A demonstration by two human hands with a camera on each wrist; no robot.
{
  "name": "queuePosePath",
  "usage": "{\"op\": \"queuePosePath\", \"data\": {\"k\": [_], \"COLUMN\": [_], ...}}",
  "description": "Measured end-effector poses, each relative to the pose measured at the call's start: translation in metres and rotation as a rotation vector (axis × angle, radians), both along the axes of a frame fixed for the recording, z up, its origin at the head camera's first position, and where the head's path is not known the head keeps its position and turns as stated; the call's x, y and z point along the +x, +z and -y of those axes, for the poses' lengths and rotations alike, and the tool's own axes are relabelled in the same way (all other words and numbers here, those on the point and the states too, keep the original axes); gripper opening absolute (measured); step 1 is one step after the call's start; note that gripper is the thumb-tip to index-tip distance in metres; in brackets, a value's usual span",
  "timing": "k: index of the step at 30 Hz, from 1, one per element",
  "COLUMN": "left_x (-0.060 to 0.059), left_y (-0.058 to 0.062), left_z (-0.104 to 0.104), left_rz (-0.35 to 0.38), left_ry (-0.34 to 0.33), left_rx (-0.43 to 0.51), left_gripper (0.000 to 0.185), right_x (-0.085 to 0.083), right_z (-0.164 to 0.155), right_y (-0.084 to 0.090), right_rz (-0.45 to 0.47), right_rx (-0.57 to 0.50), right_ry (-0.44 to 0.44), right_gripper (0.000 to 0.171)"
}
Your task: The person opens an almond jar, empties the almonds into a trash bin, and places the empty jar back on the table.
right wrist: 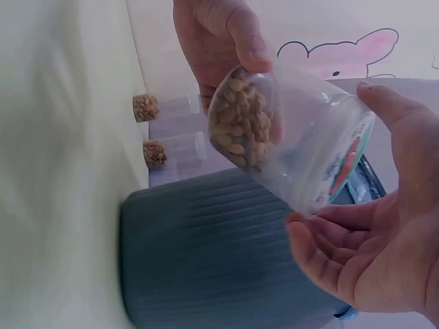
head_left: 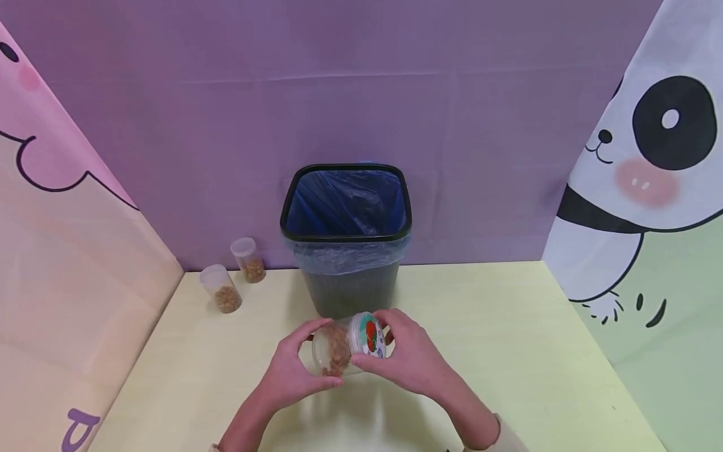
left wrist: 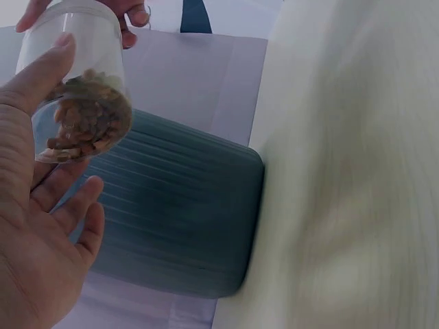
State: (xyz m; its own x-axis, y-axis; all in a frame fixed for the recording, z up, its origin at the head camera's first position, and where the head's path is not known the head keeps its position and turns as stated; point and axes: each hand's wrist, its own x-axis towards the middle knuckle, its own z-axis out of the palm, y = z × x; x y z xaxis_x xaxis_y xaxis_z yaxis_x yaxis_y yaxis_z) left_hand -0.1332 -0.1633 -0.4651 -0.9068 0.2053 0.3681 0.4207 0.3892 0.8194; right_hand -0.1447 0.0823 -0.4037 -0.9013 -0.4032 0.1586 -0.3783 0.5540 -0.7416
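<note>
Two small clear jars [head_left: 234, 279] with brown bits at the bottom stand at the far left of the pale yellow tabletop [head_left: 508, 351], close to the purple back wall [head_left: 226, 113] and a little apart from each other. Just right of them stands a dark bin [head_left: 346, 251] with a blue liner folded over its rim. In front of the bin, above the tabletop, both hands hold a clear plastic jar [head_left: 344, 344] lying on its side, partly filled with brown nuts that have gathered toward its base. The left hand [head_left: 294, 370] grips the base end, thumb on top and fingers curled underneath. The right hand [head_left: 409, 361] wraps round the lid end, where a white lid with a red and green picture shows, thumb on one side and fingers on the other. A panda curtain [head_left: 649, 157] hangs at the far right.
</note>
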Motion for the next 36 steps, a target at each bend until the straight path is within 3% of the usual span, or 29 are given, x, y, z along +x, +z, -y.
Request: {"op": "queuePosePath", "data": {"k": [14, 29, 33, 36], "left_x": [-0.003, 0.0, 0.005, 0.008], "left_y": [0.002, -0.001, 0.003, 0.016], "left_z": [0.002, -0.001, -0.002, -0.004], "left_rz": [-0.007, -0.05, -0.012, 0.022], "left_ry": [0.028, 0.039, 0.032, 0.034], "left_rx": [-0.026, -0.068, -0.038, -0.027], "left_gripper": [0.086, 0.088, 0.087, 0.086], "right_x": [-0.005, -0.004, -0.003, -0.005], "right_z": [0.003, -0.002, -0.001, 0.0], "right_y": [-0.005, -0.016, -0.021, -0.021], "right_rz": [-0.095, -0.088, -0.117, -0.142], "right_rx": [-0.068, -0.128, -0.128, -0.128], "right_ry": [0.063, 0.124, 0.129, 0.132], "right_gripper": [0.066, 0.069, 0.071, 0.071]}}
